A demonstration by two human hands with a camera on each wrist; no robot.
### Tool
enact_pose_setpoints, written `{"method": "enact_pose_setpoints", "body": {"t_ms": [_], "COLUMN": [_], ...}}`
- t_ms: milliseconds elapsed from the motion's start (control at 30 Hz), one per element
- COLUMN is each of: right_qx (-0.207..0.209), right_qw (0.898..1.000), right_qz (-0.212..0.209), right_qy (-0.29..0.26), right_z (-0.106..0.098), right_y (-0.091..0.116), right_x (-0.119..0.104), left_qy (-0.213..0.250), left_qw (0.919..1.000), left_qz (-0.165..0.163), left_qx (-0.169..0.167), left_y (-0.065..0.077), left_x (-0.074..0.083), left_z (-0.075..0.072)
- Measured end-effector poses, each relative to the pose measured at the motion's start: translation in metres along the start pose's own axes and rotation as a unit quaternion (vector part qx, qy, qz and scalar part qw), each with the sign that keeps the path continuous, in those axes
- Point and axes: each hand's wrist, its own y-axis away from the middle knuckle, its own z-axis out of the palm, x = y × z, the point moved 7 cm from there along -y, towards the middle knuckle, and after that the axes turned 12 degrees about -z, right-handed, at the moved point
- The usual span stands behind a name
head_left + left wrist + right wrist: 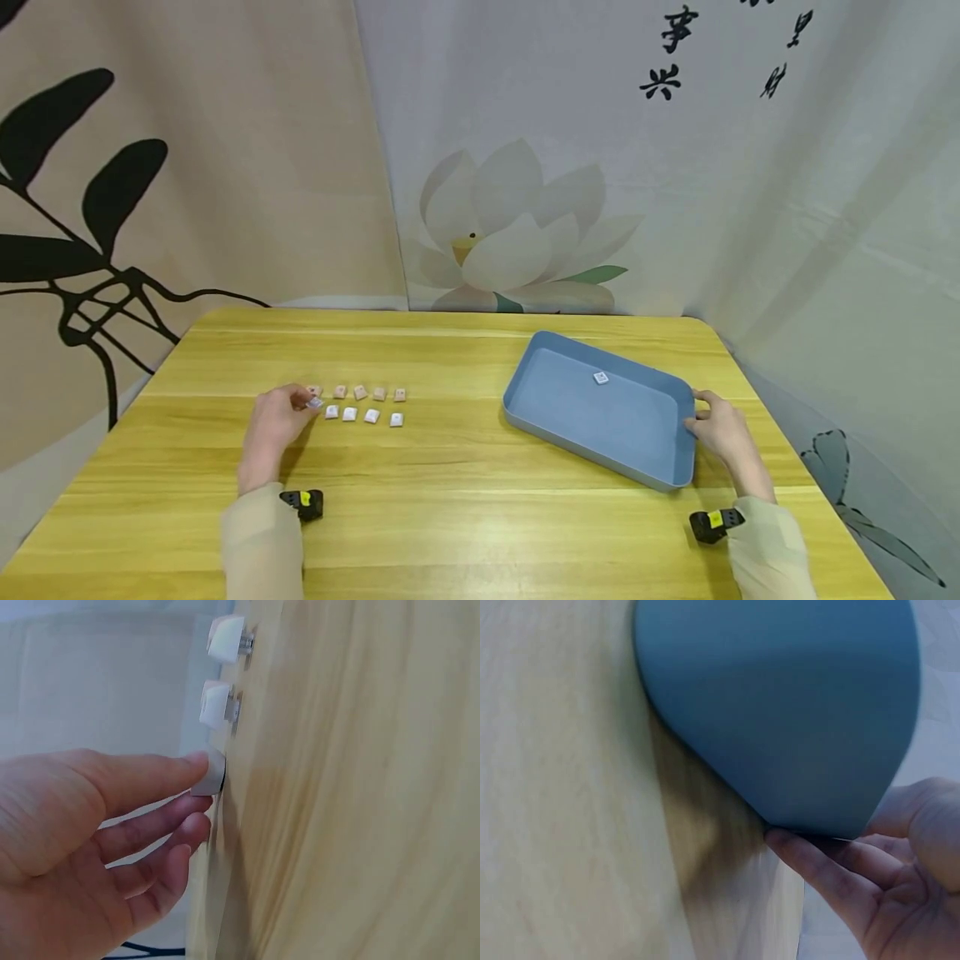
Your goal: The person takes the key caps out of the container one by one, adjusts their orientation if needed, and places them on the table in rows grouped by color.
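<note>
My left hand (276, 425) pinches a white keycap (210, 774) between thumb and fingertips, at the left end of a front row of white keycaps (349, 414). That keycap is at tabletop level; whether it touches the wood I cannot tell. Behind it runs a row of beige-pink keycaps (360, 392). On the right, my right hand (723, 429) grips the short right wall of a shallow blue tray (600, 457), thumb at the rim and fingers outside and under the edge. One white keycap (601, 378) lies inside the tray, towards its back wall.
The wooden table (465, 517) carries everything. Bare wood separates the keycap rows from the tray, which sits at an angle. A printed curtain (525, 100) hangs behind the table's back edge. A small black camera (303, 504) is strapped at each wrist.
</note>
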Motion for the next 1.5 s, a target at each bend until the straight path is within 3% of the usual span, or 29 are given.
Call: {"method": "enact_pose_setpoints", "body": {"t_ms": [200,433,667,867,1100,1500], "right_qx": [-0.001,0.0,0.001,0.002,0.0,0.004], "right_qw": [1.0,1.0,1.0,1.0,1.0,1.0], "right_qz": [0.0,0.001,0.002,0.002,0.004,0.004], "right_qy": [-0.003,-0.002,-0.001,0.003,0.004,0.0], "right_z": [0.0,0.0,0.0,0.0,0.001,0.002], "right_y": [0.001,0.001,0.001,0.0,0.001,-0.001], "right_x": [0.0,-0.001,-0.002,-0.002,-0.002,0.001], "left_qy": [-0.022,0.009,0.01,0.022,0.035,0.034], "left_qw": [0.9988,0.9974,0.9989,0.9984,0.9986,0.9972], "left_qz": [-0.011,-0.043,-0.02,-0.022,0.017,0.006], "left_qx": [-0.043,-0.057,-0.042,-0.046,-0.037,-0.067], "left_y": [0.0,0.003,0.003,0.004,0.005,0.009], "left_x": [-0.006,-0.015,-0.016,-0.017,-0.012,-0.008], "left_z": [-0.004,-0.008,-0.009,-0.008,-0.006,-0.009]}}
